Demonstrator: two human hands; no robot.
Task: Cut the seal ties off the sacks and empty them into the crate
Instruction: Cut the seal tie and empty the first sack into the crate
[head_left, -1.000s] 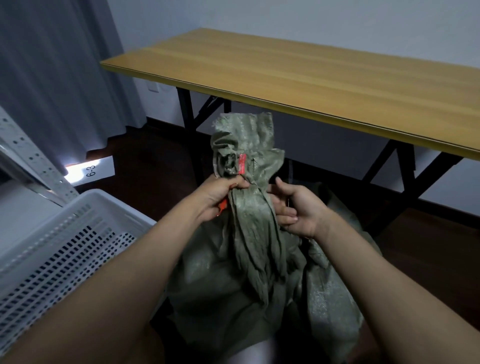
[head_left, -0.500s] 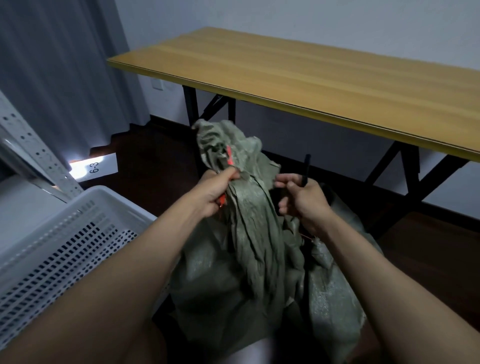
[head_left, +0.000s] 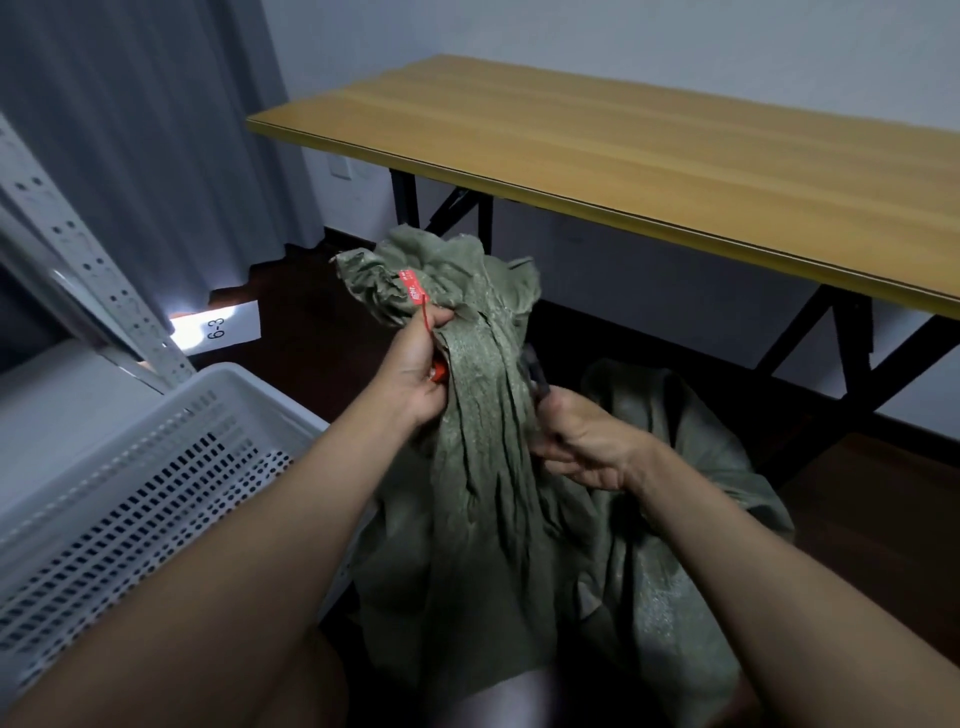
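Note:
A green woven sack (head_left: 488, 478) stands on the floor in front of me, its gathered neck flopped toward the left. A red seal tie (head_left: 415, 293) with a tag hangs at the neck. My left hand (head_left: 415, 364) pinches the tie's strap and holds the neck just below the tag. On the sack's right side, my right hand (head_left: 582, 441) grips a dark cutting tool (head_left: 535, 369) whose tip points up beside the neck. A white perforated crate (head_left: 130, 467) sits at the lower left, close to my left forearm.
A long wooden table (head_left: 649, 156) on black folding legs runs behind the sack. A grey curtain and a perforated metal rack post (head_left: 88, 270) stand on the left. A floor label reading 6-3 (head_left: 218, 327) lies by the curtain. The floor is dark wood.
The sack's neck has loosened and tipped left, with the red tie now free of the bunched top. My right hand dropped lower with the tool. The view shifted left.

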